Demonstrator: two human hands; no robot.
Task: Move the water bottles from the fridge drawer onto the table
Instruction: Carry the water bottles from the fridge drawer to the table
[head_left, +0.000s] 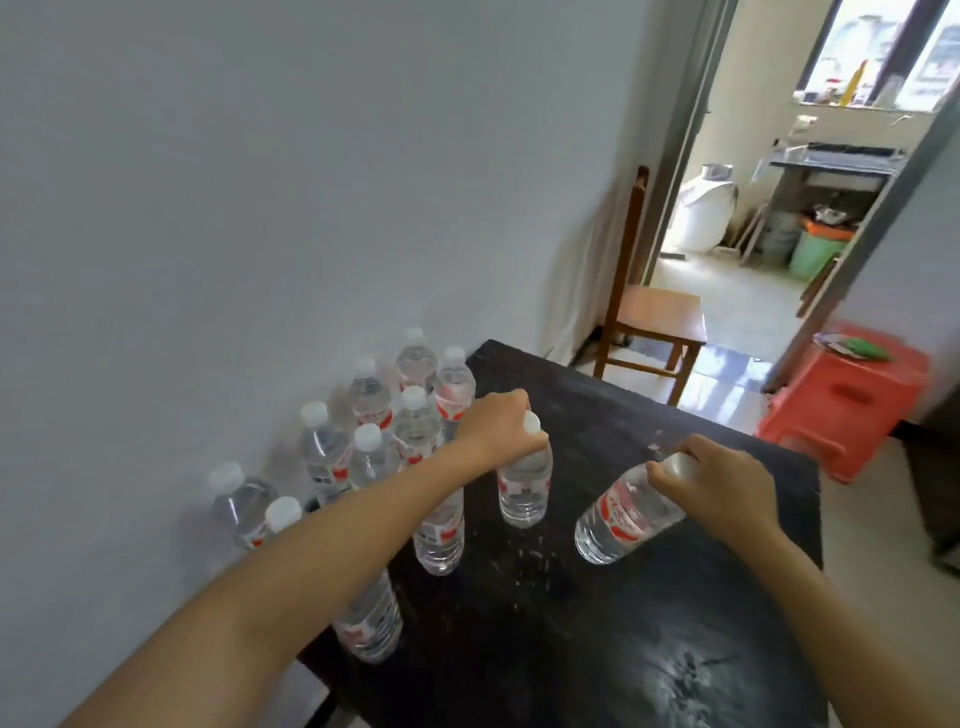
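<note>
Bottles (523, 480): red-white labels, writing unreadable.

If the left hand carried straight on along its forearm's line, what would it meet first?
Beyond the left hand and its held bottle lies bare dark table, then its far edge. The wooden chair looks next, though depth is unclear.

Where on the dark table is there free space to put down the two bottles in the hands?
The table is bare along its near edge and right side, below and right of the right hand with its tilted bottle. The far corner toward the wooden chair is also bare. The wall side is crowded: the standing bottles cluster behind the left hand and its bottle.
</note>
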